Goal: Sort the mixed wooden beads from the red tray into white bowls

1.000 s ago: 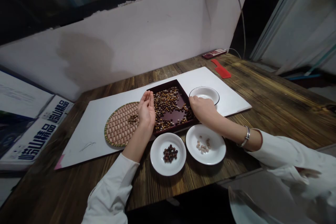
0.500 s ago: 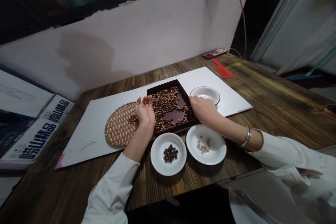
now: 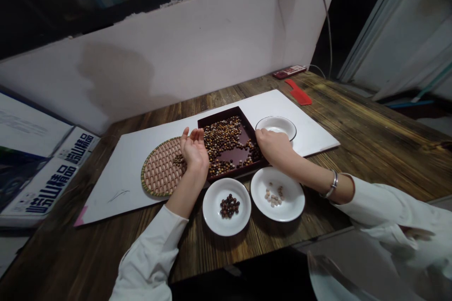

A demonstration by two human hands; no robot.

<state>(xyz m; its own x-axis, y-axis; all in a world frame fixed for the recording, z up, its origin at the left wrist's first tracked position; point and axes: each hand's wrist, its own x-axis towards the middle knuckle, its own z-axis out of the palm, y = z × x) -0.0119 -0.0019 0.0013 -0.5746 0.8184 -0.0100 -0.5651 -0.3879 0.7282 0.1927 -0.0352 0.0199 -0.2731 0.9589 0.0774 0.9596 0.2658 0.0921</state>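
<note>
At 7 o'clock we see the white left sleeve, plain cloth softly creased along the forearm, with its edge stopping well short of the wrist. At 4 o'clock our eyes find the right sleeve, white too, but bunched and looser, with a flap of cloth hanging along its lower side. Just beyond that sleeve's edge, toward 10 o'clock, we make out a shiny silver-coloured bangle, smooth and rounded.

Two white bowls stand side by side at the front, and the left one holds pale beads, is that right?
No: in the head view the left bowl holds dark brown beads. It does stand beside the other white bowl, at the front.
</note>
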